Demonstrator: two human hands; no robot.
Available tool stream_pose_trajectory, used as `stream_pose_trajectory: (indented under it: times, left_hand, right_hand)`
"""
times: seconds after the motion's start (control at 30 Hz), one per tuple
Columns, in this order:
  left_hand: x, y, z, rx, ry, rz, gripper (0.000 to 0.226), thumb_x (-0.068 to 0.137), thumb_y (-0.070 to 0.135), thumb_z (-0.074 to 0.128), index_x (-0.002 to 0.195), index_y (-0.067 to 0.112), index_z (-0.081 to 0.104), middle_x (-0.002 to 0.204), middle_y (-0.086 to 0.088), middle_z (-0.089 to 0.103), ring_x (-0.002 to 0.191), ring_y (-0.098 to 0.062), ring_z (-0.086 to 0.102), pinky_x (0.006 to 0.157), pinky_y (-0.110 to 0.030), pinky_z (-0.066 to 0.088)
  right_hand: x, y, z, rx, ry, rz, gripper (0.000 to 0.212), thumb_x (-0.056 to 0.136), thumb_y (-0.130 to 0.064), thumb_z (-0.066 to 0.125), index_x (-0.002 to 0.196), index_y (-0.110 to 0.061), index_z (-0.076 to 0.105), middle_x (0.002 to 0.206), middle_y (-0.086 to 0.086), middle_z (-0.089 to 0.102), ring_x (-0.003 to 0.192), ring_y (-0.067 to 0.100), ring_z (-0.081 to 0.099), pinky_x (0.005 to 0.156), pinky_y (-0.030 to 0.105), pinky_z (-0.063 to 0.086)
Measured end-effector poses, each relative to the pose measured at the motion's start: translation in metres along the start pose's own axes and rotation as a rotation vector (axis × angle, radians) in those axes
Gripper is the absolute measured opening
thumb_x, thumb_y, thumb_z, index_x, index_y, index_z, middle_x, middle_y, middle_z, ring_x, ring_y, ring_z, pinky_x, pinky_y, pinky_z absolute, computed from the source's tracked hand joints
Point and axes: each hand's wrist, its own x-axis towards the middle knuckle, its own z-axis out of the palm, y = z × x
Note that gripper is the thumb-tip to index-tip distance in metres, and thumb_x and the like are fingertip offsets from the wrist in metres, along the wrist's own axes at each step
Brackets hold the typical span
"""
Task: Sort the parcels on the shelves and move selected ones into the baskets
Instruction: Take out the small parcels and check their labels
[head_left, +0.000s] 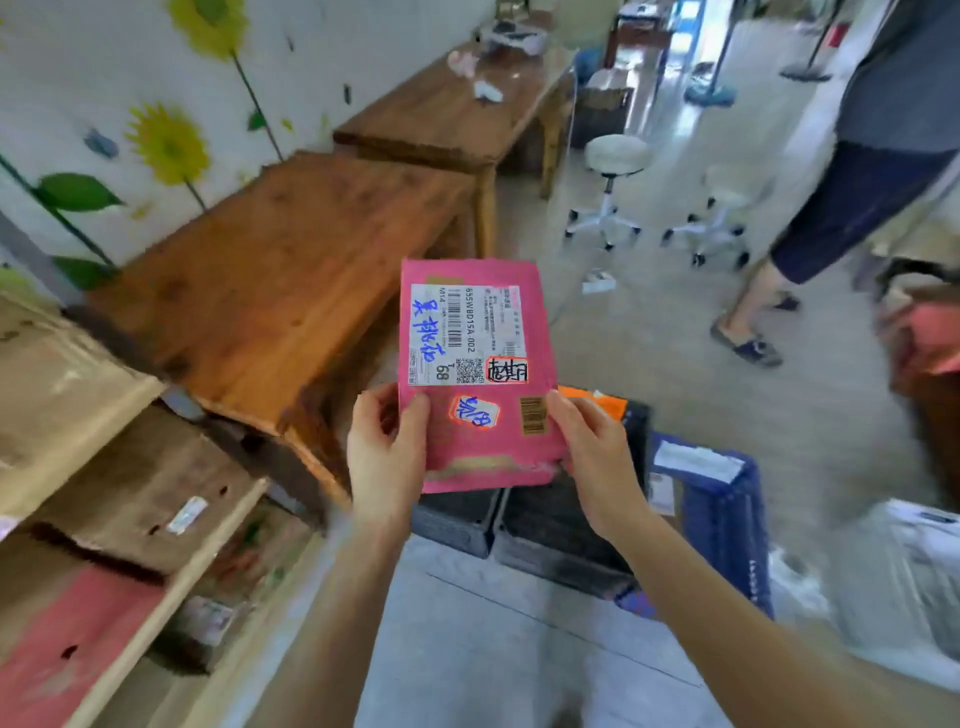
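Parcel: pink envelope (478, 374), centre frame, label facing up
Left hand (384, 457): pinches its lower left edge
Right hand (597, 462): grips its lower right edge
Baskets (545, 525): dark, just below

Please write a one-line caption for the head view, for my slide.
Left hand and right hand hold a pink parcel, label toward the camera, above dark baskets.

A white wall with yellow sunflower decals (130, 52) backs two worn brown wooden tables (291, 260); two white round swivel stools (615, 153) stand on the pale grey floor (675, 395).
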Motion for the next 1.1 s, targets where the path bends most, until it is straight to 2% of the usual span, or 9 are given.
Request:
stream_pose_trajectory:
  times: [0.17, 0.27, 0.37, 0.47, 0.57, 0.7, 0.87, 0.97, 1.1]
  left_hand:
    - [-0.003, -0.042, 0.111, 0.096, -0.334, -0.163, 0.031, 0.090, 0.019, 0.056, 0.121, 0.018, 0.052, 0.101, 0.003, 0.060, 0.094, -0.015, 0.059, 0.085, -0.032, 0.049]
    - [0.003, -0.076, 0.162, 0.110, -0.561, -0.241, 0.031, 0.090, 0.019, 0.057, 0.116, 0.034, 0.050, 0.101, 0.017, 0.061, 0.090, 0.002, 0.059, 0.072, -0.012, 0.048]
    - [0.015, -0.116, 0.208, 0.170, -0.610, -0.436, 0.017, 0.088, 0.022, 0.060, 0.102, 0.026, 0.051, 0.102, 0.005, 0.063, 0.085, -0.005, 0.059, 0.070, -0.020, 0.046]
    - [0.031, -0.164, 0.248, 0.171, -0.615, -0.629, 0.030, 0.087, 0.022, 0.062, 0.113, 0.011, 0.051, 0.099, 0.000, 0.064, 0.083, -0.010, 0.061, 0.067, -0.025, 0.048]
    - [0.051, -0.224, 0.286, 0.255, -0.728, -0.739, 0.033, 0.089, 0.033, 0.058, 0.120, 0.029, 0.047, 0.097, 0.014, 0.061, 0.082, -0.003, 0.057, 0.071, -0.032, 0.052]
    - [0.078, -0.325, 0.334, 0.352, -0.881, -0.899, 0.026, 0.089, 0.045, 0.052, 0.108, 0.052, 0.037, 0.094, 0.026, 0.056, 0.082, 0.002, 0.057, 0.052, -0.016, 0.045]
    - [0.092, -0.496, 0.403, 0.445, -0.692, -0.923, 0.033, 0.087, 0.029, 0.061, 0.115, 0.011, 0.055, 0.101, -0.009, 0.068, 0.081, -0.027, 0.065, 0.065, -0.033, 0.053]
    - [0.095, -0.595, 0.445, 0.501, -0.580, -0.928, 0.035, 0.083, 0.028, 0.065, 0.108, 0.004, 0.060, 0.105, -0.021, 0.067, 0.098, -0.038, 0.064, 0.087, -0.049, 0.051]
    - [0.113, -0.688, 0.491, 0.500, -0.455, -0.883, 0.038, 0.081, 0.031, 0.067, 0.105, 0.001, 0.063, 0.103, -0.022, 0.068, 0.096, -0.036, 0.065, 0.086, -0.046, 0.052]
  right_hand:
    - [0.043, 0.038, -0.097, -0.058, 0.154, 0.190, 0.019, 0.091, -0.030, 0.054, 0.080, -0.018, 0.065, 0.085, 0.004, 0.072, 0.077, 0.015, 0.068, 0.075, 0.037, 0.056]
    - [0.071, 0.068, -0.136, -0.114, 0.182, 0.339, 0.024, 0.095, -0.031, 0.047, 0.090, -0.015, 0.064, 0.101, 0.013, 0.069, 0.093, 0.027, 0.066, 0.086, 0.043, 0.053]
    - [0.102, 0.098, -0.164, -0.174, 0.154, 0.427, 0.021, 0.093, -0.034, 0.049, 0.100, -0.018, 0.061, 0.102, 0.003, 0.067, 0.087, 0.011, 0.064, 0.075, 0.022, 0.052]
    - [0.141, 0.135, -0.186, -0.225, 0.158, 0.547, 0.025, 0.094, -0.036, 0.047, 0.112, -0.021, 0.057, 0.110, 0.001, 0.064, 0.098, 0.015, 0.061, 0.086, 0.029, 0.050]
    - [0.185, 0.189, -0.201, -0.372, 0.122, 0.663, 0.036, 0.098, -0.037, 0.036, 0.126, -0.019, 0.049, 0.110, -0.001, 0.059, 0.102, 0.019, 0.058, 0.081, 0.033, 0.049]
    - [0.237, 0.290, -0.215, -0.421, 0.148, 0.844, 0.038, 0.100, -0.035, 0.028, 0.129, -0.016, 0.043, 0.119, 0.003, 0.057, 0.107, 0.029, 0.058, 0.088, 0.045, 0.050]
    - [0.304, 0.451, -0.230, -0.021, 0.443, 0.951, 0.030, 0.100, -0.024, 0.033, 0.123, -0.015, 0.049, 0.105, 0.004, 0.061, 0.096, 0.021, 0.060, 0.088, 0.044, 0.052]
    - [0.344, 0.551, -0.241, -0.065, 0.513, 0.924, 0.032, 0.100, -0.021, 0.034, 0.126, -0.010, 0.048, 0.119, 0.014, 0.059, 0.108, 0.029, 0.057, 0.098, 0.048, 0.045]
    - [0.399, 0.652, -0.258, -0.101, 0.541, 0.891, 0.033, 0.099, -0.022, 0.036, 0.125, -0.006, 0.048, 0.122, 0.017, 0.058, 0.111, 0.033, 0.056, 0.098, 0.050, 0.044]
